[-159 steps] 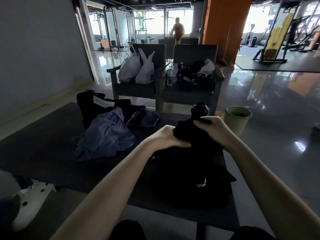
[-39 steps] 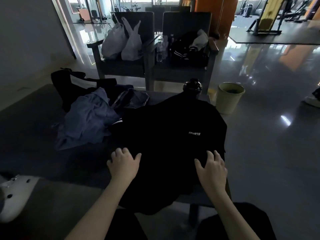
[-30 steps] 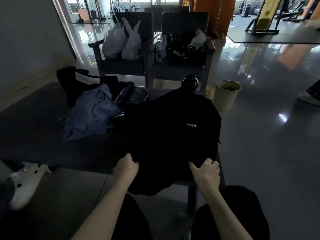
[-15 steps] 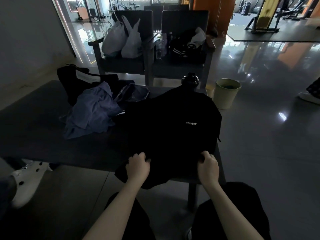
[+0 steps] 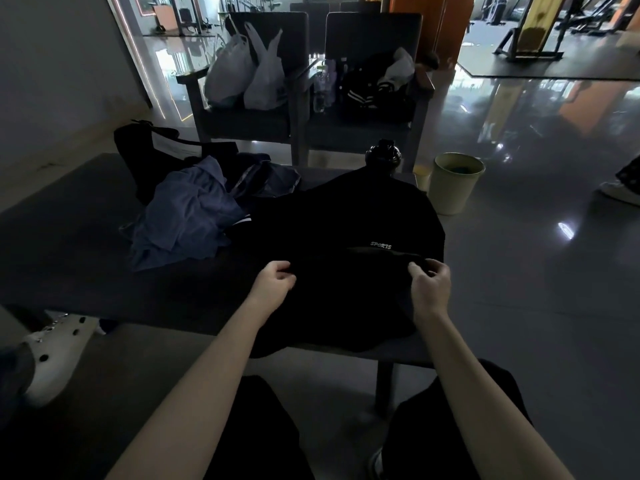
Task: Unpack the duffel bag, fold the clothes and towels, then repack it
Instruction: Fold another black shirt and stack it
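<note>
Folding step | black shirt [image 5: 346, 209] is spread at the near right corner of the tabletop [image 5: 69, 244] | its hem is pinched by left hand [image 5: 273, 282] and right hand [image 5: 429, 282] | risk: fold could be skewed by uneven pull.

Armchair [image 5: 249, 126] at 11 o'clock holds white plastic bags [image 5: 242, 74]. Second armchair [image 5: 374, 32] at 12 holds striped black jacket [image 5: 370, 95]. Clear bottles [image 5: 322, 88] stand between. Pale green bin [image 5: 450, 188] at 1 o'clock. White clog [image 5: 59, 351] at 8.
</note>
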{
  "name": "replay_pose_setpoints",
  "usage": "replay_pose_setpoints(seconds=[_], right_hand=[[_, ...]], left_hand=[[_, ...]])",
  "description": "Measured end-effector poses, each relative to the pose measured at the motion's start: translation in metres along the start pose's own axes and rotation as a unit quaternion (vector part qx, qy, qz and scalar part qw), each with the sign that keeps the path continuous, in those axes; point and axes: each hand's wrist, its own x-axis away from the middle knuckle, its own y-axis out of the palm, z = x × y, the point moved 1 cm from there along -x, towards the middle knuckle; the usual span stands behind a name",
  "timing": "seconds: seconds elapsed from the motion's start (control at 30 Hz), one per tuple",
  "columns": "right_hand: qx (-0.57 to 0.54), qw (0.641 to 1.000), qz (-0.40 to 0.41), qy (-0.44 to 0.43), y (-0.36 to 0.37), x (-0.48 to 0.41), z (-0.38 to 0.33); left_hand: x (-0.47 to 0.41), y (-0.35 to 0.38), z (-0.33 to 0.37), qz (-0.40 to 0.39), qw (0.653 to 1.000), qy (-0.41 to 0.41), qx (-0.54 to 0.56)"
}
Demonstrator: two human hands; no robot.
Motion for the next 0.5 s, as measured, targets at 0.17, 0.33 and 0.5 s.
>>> replay_pose_setpoints(seconds=[0.17,0.33,0.5], right_hand=[[0.145,0.976,-0.152,0.052,0.005,0.01,0.03],[0.53,0.831,-0.148,-0.084,0.006,0.023,0.05],[0.588,0.796,-0.096,-0.109,-0.002,0.035,0.049]], left_hand=[[0.014,0.012,-0.027,-0.131,0.943,0.018,-0.304],[0.021,0.011,-0.052,-0.063,0.875,0.054,-0.478],[0.034,0.004,-0.065,0.041,0.859,0.096,-0.501]])
